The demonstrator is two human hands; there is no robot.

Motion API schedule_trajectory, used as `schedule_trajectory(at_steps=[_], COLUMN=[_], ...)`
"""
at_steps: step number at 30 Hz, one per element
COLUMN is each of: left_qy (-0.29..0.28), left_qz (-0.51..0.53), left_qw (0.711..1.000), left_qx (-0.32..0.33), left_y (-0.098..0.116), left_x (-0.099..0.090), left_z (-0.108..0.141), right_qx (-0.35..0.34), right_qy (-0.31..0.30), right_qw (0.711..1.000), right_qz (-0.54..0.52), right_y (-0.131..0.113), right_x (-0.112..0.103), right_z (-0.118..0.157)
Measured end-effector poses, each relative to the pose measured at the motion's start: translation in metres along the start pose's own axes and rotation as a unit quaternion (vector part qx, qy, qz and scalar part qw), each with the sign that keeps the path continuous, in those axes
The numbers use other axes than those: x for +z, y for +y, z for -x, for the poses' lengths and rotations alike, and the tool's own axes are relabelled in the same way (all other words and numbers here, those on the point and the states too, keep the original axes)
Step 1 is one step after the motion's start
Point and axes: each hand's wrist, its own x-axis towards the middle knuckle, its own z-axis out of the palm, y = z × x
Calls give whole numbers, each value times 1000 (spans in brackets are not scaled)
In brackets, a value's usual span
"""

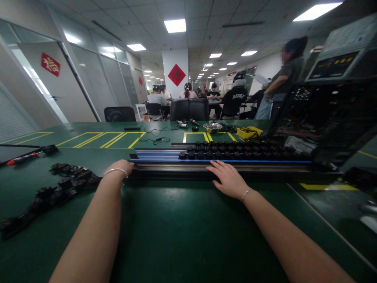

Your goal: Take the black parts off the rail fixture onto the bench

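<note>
A long metal rail (165, 167) with a blue strip lies across the green table. Rows of black parts (235, 154) sit along its middle and right. My left hand (121, 168) is at the rail's left end, its fingers mostly hidden behind the wrist and bracelet. My right hand (228, 179) lies palm down against the rail's front edge, fingers spread, holding nothing. The left stretch of the rail, between its end piece and the black parts, carries none of them.
Loose black parts (67, 182) lie in a line at the left, near a red-handled tool (22, 159). Farther back are a metal bowl (212, 126), a yellow object (249, 133) and cables. A dark machine (326, 114) stands at the right. Several people sit or stand beyond.
</note>
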Motion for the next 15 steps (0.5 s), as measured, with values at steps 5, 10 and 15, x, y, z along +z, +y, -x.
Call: schedule_trajectory(at_steps=[5, 10, 15], left_qy=[-21, -18, -10], left_qz=[-12, -14, -3], left_qw=[1000, 1000, 1000], left_qx=[-6, -7, -4], left_y=[-1, -3, -7], left_x=[-3, -2, -1], left_z=[1, 1, 0], right_qx=[-3, -2, -2], right_qy=[2, 2, -1], right_qw=[1000, 1000, 1000], right_qz=[-1, -2, 3], right_y=[0, 0, 1], right_x=[0, 0, 2], right_z=[0, -1, -1])
